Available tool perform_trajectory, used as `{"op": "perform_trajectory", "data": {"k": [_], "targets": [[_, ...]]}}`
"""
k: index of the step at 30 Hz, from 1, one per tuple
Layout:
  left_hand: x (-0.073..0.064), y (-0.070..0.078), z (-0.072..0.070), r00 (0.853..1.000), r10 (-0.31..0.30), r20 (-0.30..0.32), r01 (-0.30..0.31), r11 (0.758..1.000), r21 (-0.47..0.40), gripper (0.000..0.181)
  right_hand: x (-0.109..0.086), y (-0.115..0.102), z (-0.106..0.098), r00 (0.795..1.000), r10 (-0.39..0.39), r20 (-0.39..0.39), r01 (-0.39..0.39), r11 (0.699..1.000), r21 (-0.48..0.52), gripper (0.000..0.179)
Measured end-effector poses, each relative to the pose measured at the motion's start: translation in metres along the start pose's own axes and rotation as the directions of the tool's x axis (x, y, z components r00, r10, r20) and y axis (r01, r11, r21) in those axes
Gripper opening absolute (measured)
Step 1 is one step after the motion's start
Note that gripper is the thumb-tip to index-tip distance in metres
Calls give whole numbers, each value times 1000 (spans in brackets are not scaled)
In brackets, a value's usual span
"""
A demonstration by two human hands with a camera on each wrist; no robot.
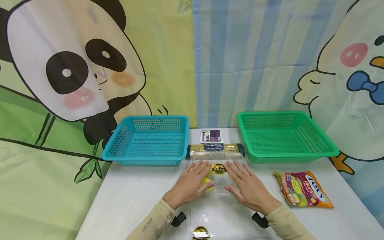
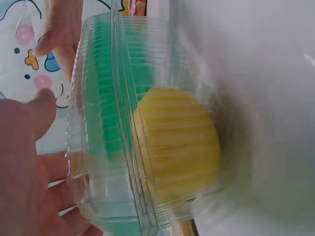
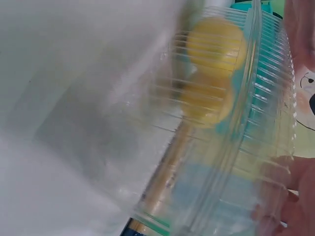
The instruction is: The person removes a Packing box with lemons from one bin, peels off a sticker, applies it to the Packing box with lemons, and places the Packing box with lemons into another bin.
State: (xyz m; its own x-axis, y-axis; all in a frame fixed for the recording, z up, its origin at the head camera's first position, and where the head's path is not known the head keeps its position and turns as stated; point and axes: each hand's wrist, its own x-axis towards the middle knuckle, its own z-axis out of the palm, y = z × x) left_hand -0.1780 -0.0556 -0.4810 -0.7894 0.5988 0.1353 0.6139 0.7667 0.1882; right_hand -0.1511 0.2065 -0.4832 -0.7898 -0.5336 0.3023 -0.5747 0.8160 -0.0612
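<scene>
A clear plastic clamshell box point(image 1: 221, 181) with a round black-and-gold label on its lid lies on the white table in front of me. Two round yellow fruits point(image 3: 216, 44) show through its ribbed wall in the right wrist view, at the box's left end. My left hand point(image 1: 189, 184) lies over the lid's left side with its fingers straight. Over the right side, my right hand point(image 1: 251, 186) rests its straight fingers at the lid, thumb spread toward the middle. Seen from the left wrist, the lid rim stands slightly apart from the base.
Behind the box lie a spaghetti pack point(image 1: 216, 151) and a small white-and-purple package point(image 1: 211, 136). A blue basket point(image 1: 145, 161) stands back left, a green basket point(image 1: 292, 156) back right. A candy bag point(image 1: 306, 189) lies at right. Nearest me is a glossy sheet point(image 1: 225, 220) with a label.
</scene>
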Motion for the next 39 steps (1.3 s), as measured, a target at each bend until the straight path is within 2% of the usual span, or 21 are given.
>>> {"op": "perform_trajectory", "data": {"k": [4,8,11,13,15,17,20,24,30,34,37,39], "targets": [[0,-4,-6,992,-60,-115,42,987,-157,62,3,4,-7,996,11,-92,-6,998,55,64],[-3,-7,-8,961,-171,-217,109,957,-270,59,2,15,-13,972,28,-233,-13,998,67,55],[-6,-9,-8,937,-274,-216,187,917,-353,60,0,29,-18,942,54,-331,-28,996,85,51],[-8,-11,-7,925,-330,-187,229,878,-421,61,-1,40,-23,922,86,-378,-44,992,119,49],[-9,-12,-5,921,-358,-154,248,844,-476,62,-3,51,-27,907,126,-402,-69,986,153,46],[-9,-14,-2,924,-361,-127,248,817,-520,63,-5,62,-31,897,160,-412,-93,980,177,42],[-10,-16,4,929,-354,-104,238,790,-564,64,-7,75,-35,893,189,-409,-123,976,182,39],[-10,-18,9,934,-349,-82,239,776,-584,67,-12,92,-38,900,216,-380,-163,972,167,39],[-11,-17,14,932,-359,-41,256,737,-625,69,-27,124,-42,930,294,-220,-270,954,130,48],[-12,-16,14,927,-374,-19,276,715,-642,70,-38,146,-47,936,329,-125,-317,943,103,55],[-14,-17,13,926,-377,28,293,670,-682,70,-45,156,-47,934,348,-76,-340,935,101,55],[-14,-19,11,924,-376,67,305,622,-721,69,-48,160,-46,932,359,-52,-352,930,110,53]]}}
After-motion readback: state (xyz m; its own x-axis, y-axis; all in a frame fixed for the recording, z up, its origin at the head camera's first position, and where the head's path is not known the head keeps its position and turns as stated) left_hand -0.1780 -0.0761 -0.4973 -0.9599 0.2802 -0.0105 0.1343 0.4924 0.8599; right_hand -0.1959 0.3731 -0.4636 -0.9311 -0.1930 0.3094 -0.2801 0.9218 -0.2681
